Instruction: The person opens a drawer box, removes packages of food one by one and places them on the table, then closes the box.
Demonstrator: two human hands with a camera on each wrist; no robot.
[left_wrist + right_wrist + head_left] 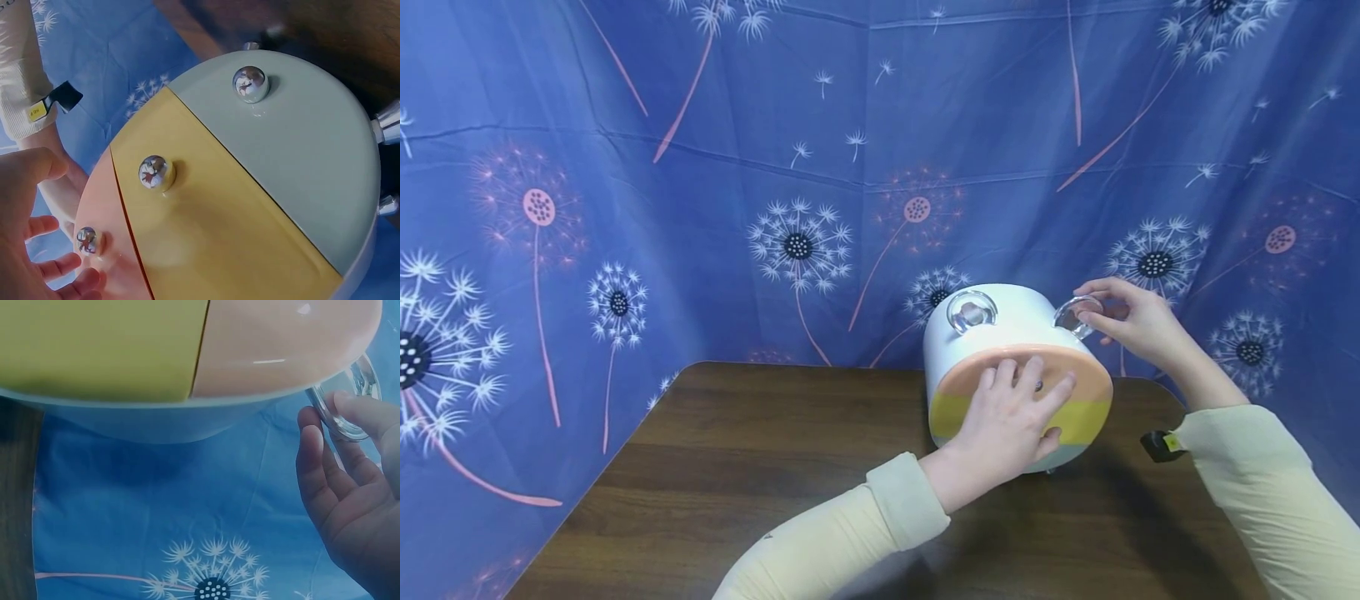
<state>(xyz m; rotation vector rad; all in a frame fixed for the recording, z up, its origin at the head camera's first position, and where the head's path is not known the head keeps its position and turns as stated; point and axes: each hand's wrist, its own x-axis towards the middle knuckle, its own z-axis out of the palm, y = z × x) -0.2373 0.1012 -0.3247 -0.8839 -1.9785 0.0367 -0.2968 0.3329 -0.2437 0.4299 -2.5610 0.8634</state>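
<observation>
Head: box (1021, 319) at far right of table (737, 458), curtain (700, 208) behind box. Left hand (1000, 421) over box front, fingers spread; can't tell contact pressure. Right hand (1138, 321) at box top, pinching right ring (1064, 316); left ring (957, 312) on box's other side.
Left wrist: box front has peach, yellow, green panels, one knob each. Left fingers near peach knob (87, 240).
Right wrist: thumb and fingers pinch right ring at box edge.

Left sleeve (812, 546) and right sleeve (1281, 533) are pale cream with broad, faintly greenish cuffs (912, 502); a dark mark (767, 537) dots the left one, and a black block (1156, 447) with a yellow label (1172, 442) juts from the right
</observation>
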